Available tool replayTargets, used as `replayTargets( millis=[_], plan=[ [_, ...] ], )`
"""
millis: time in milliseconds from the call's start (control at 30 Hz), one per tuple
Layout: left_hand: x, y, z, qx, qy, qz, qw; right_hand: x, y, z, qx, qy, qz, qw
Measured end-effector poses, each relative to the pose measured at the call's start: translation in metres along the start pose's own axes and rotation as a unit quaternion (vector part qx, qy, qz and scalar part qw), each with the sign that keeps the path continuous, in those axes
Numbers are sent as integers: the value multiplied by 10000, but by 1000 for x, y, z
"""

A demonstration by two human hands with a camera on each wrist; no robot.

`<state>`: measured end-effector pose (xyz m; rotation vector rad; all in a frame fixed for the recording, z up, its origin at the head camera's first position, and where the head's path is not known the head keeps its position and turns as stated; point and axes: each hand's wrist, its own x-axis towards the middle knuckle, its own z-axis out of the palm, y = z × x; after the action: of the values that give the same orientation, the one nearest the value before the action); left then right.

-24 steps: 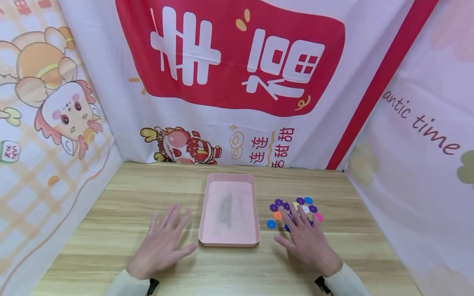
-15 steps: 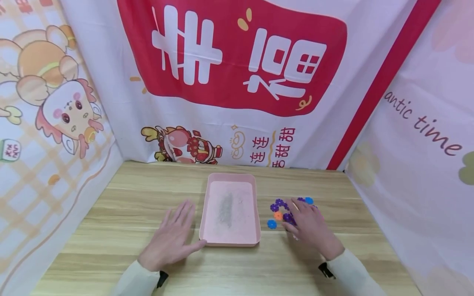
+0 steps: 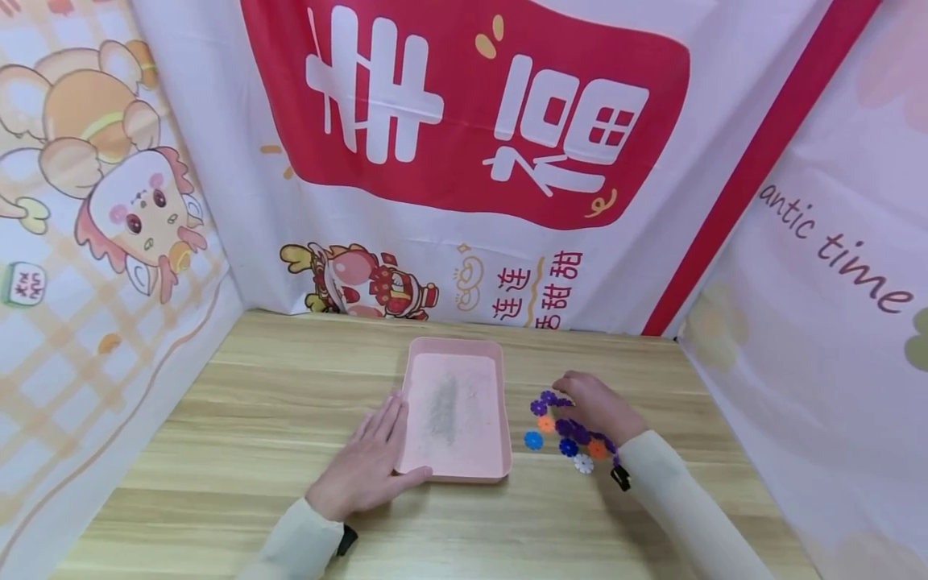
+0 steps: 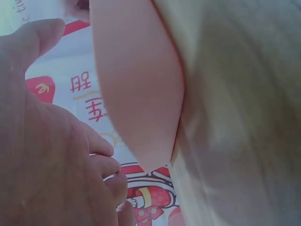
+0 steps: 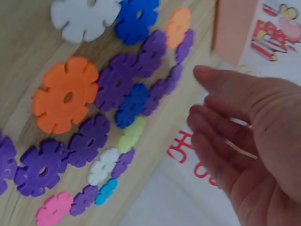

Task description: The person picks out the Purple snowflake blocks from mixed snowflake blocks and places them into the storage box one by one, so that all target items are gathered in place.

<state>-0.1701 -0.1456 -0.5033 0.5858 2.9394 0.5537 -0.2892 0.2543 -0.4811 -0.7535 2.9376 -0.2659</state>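
Many flower pieces lie on the desk between our pink tray and the desk's right edge. Above them, our right hand has its fingers loosely bent. Our left hand, fingers straight, is at the tray's left edge.

A red-and-white banner hangs behind the wooden table, beside a plaid cartoon cloth.

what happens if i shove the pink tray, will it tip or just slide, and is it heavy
The tray would probably slide rather than tip: it is low and broad, sitting flat on the table. It is likely light for its size, since its walls look thin. They look smooth too, so it might be slightly slippery.
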Motion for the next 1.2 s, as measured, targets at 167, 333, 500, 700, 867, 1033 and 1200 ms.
replayTargets(
  millis=[167,333,500,700,867,1033,1200],
  plan=[
    [0,2,4,13,-46,5,10000,19,0,7,126,-380,113,9991],
    [2,3,9,53,-111,36,9999,28,2,9,19,-637,210,9977],
    [0,3,10,2,-200,-90,9998,35,7,15,29,-620,53,9981],
    [-1,5,10,53,-146,-70,9999,43,13,13,367,-676,110,9970],
    [-1,6,11,74,-134,-49,9999,49,17,9,729,-1013,502,9909],
    [-2,7,10,85,-200,-68,9997,53,22,7,988,-1258,729,9844],
    [-2,6,10,163,-185,-76,9997,52,26,2,1060,-1063,549,9871]
  ],
)
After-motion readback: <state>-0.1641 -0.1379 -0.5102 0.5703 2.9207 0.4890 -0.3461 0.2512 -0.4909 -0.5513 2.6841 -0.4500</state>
